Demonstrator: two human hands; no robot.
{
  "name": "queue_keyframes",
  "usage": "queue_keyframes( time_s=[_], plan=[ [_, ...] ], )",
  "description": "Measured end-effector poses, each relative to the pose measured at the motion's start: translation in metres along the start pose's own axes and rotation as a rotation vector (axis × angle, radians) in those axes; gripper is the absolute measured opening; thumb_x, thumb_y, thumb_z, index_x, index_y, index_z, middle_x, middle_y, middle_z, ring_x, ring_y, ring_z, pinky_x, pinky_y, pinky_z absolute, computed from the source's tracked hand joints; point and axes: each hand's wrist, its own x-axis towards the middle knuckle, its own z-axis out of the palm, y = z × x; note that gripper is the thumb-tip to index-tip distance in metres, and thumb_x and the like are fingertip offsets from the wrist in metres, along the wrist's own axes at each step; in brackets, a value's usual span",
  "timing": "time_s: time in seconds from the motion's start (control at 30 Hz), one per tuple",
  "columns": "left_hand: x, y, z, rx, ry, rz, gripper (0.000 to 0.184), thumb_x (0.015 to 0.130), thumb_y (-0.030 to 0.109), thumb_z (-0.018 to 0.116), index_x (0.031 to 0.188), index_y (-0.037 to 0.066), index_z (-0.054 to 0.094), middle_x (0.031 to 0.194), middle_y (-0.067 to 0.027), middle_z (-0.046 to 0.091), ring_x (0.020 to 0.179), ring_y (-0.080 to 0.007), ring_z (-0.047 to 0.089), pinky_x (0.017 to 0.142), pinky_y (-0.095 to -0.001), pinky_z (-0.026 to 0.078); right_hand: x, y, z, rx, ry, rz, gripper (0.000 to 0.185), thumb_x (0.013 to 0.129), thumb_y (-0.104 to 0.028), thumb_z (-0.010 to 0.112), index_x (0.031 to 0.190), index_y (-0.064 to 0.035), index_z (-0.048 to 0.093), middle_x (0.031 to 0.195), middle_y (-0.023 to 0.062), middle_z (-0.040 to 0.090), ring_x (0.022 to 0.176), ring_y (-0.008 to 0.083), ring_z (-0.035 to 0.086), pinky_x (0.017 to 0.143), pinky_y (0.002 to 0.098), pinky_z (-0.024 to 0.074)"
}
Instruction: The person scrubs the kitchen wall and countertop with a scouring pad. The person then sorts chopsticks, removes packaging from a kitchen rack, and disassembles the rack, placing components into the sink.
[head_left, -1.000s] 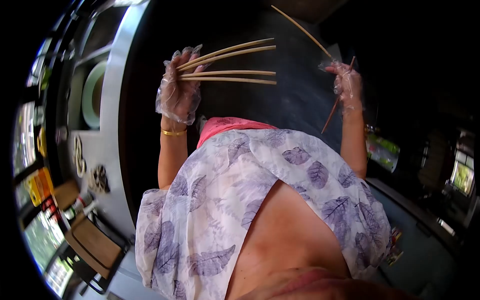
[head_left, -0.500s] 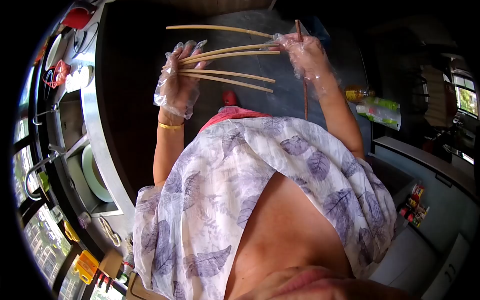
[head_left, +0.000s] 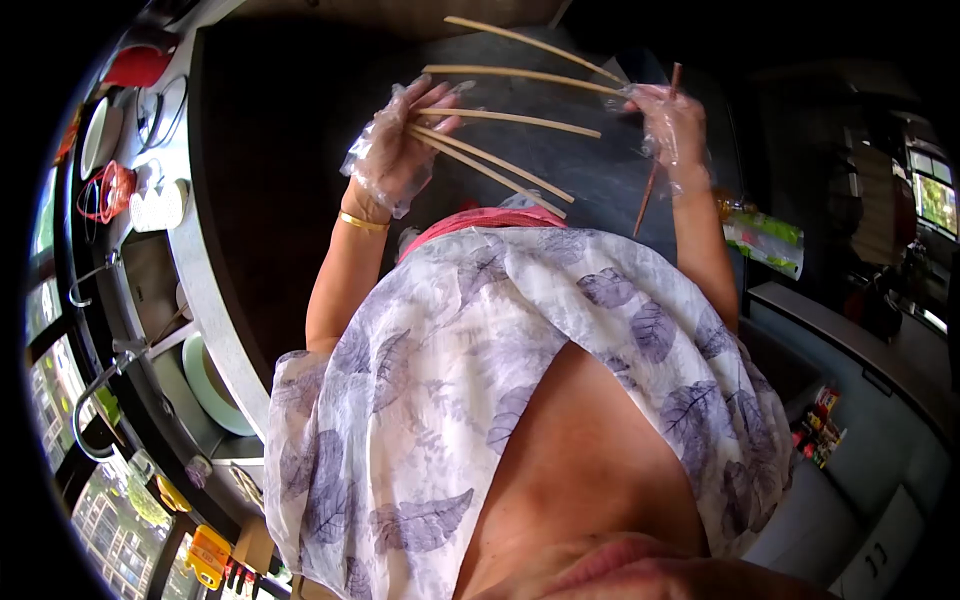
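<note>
My left hand [head_left: 395,155], in a clear plastic glove, is closed around the ends of three light wooden chopsticks. The upper chopstick [head_left: 510,120] points toward my right hand; a middle chopstick [head_left: 505,165] and a lower chopstick [head_left: 535,205] slant down to the right. My right hand [head_left: 676,130], also gloved, pinches the ends of two more light chopsticks, one higher [head_left: 535,46] and one lower [head_left: 525,76], both reaching out to the left. A dark brown chopstick [head_left: 647,197] runs across the same hand, its ends sticking out above and below.
On the left, a metal counter [head_left: 215,270] holds a sink with a pale green basin [head_left: 207,385] and a curved faucet [head_left: 95,400]. A red pot [head_left: 140,66] and a red wire basket [head_left: 110,192] stand farther along. At right lies a green-and-white package [head_left: 768,243].
One light chopstick has passed from my left hand to my right, which now holds two light ones and the dark one. Both hands have shifted right in view.
</note>
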Motion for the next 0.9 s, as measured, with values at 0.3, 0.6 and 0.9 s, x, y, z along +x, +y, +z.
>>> queue_keyframes(
  time_s=[0.3, 0.6, 0.9],
  plan=[
    [0.011, 0.009, -0.002, -0.196, 0.070, -0.024, 0.040, 0.098, 0.032, 0.027, 0.101, -0.002, 0.048, 0.092, -0.0123, 0.055, 0.101, -0.0294, 0.057, 0.090, -0.0488, 0.048, 0.005, 0.092, -0.083, 0.440, 0.310, 0.350, 0.015, 0.078, -0.005, 0.063, 0.091, 0.0021, 0.065, 0.074, 0.0096, 0.066, 0.039, 0.0040, 0.038, 0.035, 0.0196, 0.0271],
    [0.010, 0.024, -0.014, -0.399, -0.194, -0.025, 0.026, 0.092, 0.018, 0.040, 0.087, -0.001, 0.056, 0.062, -0.0049, 0.048, 0.058, -0.0178, 0.048, 0.077, -0.0312, 0.045, 0.007, 0.217, -0.110, 0.506, 0.460, 0.441, 0.010, 0.076, -0.003, 0.061, 0.085, 0.0018, 0.063, 0.072, 0.0122, 0.064, 0.038, 0.0067, 0.039, 0.035, 0.0208, 0.0279],
    [-0.011, 0.038, -0.003, -0.076, -0.270, 0.287, 0.023, 0.089, 0.028, 0.043, 0.073, 0.015, 0.053, 0.053, 0.0024, 0.043, 0.048, -0.0129, 0.041, 0.054, -0.0265, 0.038, 0.043, 0.302, -0.097, 0.369, 0.602, 0.648, 0.014, 0.067, -0.003, 0.071, 0.073, 0.0047, 0.061, 0.066, 0.0116, 0.062, 0.048, 0.0177, 0.054, 0.041, 0.0293, 0.0410]
  ],
)
